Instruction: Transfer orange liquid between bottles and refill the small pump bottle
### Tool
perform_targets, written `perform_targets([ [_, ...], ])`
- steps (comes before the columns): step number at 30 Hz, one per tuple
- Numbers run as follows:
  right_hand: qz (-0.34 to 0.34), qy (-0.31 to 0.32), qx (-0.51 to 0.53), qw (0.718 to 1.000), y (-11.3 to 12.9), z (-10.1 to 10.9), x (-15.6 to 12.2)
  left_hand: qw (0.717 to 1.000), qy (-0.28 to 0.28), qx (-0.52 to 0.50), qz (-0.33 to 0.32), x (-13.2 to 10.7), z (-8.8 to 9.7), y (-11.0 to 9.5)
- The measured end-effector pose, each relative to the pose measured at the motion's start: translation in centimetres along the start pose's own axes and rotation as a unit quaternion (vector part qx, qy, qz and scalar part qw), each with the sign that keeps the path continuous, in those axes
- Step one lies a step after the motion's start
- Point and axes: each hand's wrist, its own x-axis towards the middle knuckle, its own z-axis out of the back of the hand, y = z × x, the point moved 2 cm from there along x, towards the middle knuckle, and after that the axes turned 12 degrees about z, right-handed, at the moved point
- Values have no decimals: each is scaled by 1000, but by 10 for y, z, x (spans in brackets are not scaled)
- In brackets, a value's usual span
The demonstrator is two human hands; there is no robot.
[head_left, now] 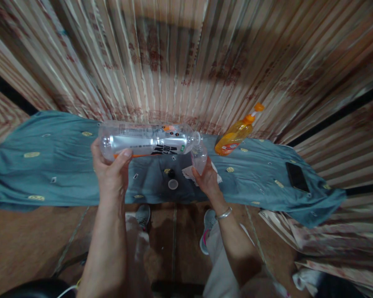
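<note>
My left hand (112, 167) is closed around the base end of a large clear plastic bottle (139, 142) with a silver, black and orange label. The bottle lies sideways in the air, its uncapped mouth pointing right. At that mouth is the top of a small clear bottle (199, 159), tilted and gripped in my right hand (207, 178). Whether the two rims touch, I cannot tell. Behind and beside my right hand is a crumpled white tissue (189, 174). A small round clear lid (173, 184) and a small black cap (170, 174) lie on the cloth between my hands.
A teal patterned cloth (65, 165) covers the narrow table. An orange pump bottle (234, 136) stands at the back right, and a black phone (297, 177) lies near the right end. Striped curtains (174, 62) hang behind the table and at its sides.
</note>
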Motion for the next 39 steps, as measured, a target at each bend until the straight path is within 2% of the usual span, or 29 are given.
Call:
perform_targets([
  [13,-7,3,19,1000,4,4,1,1000,-11,-10,14,-1,-1,-2],
  [39,-7,5,17,1000,6,5,3,1000,23,11,-13,2,4,4],
])
